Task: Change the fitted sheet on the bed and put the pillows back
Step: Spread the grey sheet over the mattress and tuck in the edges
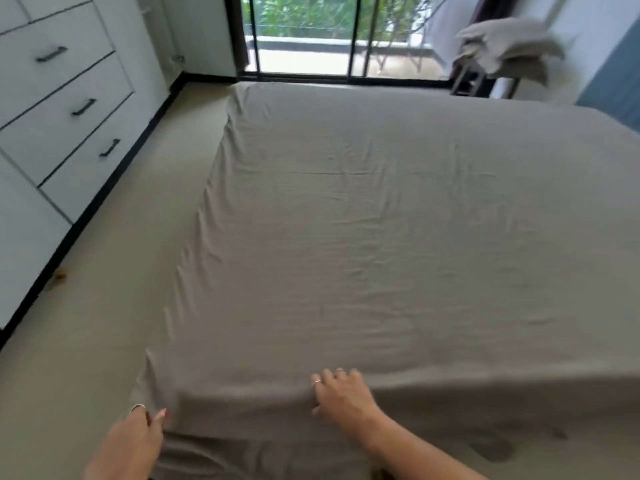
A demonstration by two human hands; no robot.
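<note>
A taupe fitted sheet (381, 237) covers the whole bed, lightly wrinkled, with its near left corner hanging loose in folds. My left hand (138, 434) is at that near corner and pinches the sheet's edge between thumb and fingers. My right hand (341, 396) rests on top of the sheet by the near edge, fingers curled into the cloth. Pillows (509, 46) in taupe cases are piled on a stool at the far right, beside the window.
White drawers (65, 109) with dark handles line the left wall, with a strip of beige floor (114, 271) between them and the bed. A glass sliding door (311, 36) stands beyond the bed's far end. A blue panel (616, 81) is at the right.
</note>
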